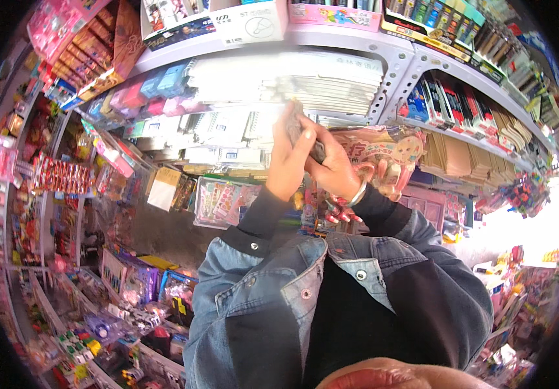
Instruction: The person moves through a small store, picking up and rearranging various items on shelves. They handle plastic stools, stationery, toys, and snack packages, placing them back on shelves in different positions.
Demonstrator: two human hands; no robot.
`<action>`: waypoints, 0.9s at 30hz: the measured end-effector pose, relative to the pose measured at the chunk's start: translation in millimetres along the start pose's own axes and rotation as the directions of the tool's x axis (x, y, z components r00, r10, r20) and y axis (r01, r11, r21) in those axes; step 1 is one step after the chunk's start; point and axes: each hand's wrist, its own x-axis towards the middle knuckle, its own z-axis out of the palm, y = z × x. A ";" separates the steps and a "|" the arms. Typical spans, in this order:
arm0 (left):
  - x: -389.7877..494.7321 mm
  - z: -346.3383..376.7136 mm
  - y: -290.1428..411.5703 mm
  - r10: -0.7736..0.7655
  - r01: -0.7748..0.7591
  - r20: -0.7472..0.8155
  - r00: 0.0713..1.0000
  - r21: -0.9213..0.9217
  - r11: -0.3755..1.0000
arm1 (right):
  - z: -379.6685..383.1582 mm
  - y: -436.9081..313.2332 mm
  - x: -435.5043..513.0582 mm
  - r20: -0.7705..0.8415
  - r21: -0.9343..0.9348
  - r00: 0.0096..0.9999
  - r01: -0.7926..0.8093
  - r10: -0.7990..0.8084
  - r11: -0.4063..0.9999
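Note:
My left hand (283,163) and my right hand (334,158) are pressed together in front of the shelves. Between them is a crumpled grey cloth (295,122), mostly covered by my palms and fingers. A pale bracelet (358,193) circles my right wrist. Just beyond my fingertips lies a stack of white paper pads (337,90), its left part washed out by glare. Spiral notebooks (221,127) fill the level below, left of my hands. To the right of my right hand is a pink packaged toy set (386,150) in clear plastic.
Boxes of pens (435,22) line the upper shelf (347,41). A perforated metal upright (396,82) divides the bays. Brown envelopes (454,155) sit at right. Low on the left are a clear bin of stickers (221,202) and crowded toy racks (65,228).

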 end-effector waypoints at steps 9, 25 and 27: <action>77.9 -144.9 8.1 0.570 -0.397 0.195 0.798 0.882 0.254 | 8.3 -22.0 51.2 -0.105 -0.116 0.994 -0.025 0.013 0.993; 142.0 -203.1 -6.0 0.578 -0.603 0.456 0.677 0.794 0.081 | 97.3 28.6 212.1 -0.076 -0.932 0.931 -0.193 0.356 0.305; 144.0 -202.0 -6.0 0.589 -0.613 0.454 0.668 0.785 0.091 | 96.6 32.9 226.6 -0.081 -0.927 0.903 -0.224 0.423 0.300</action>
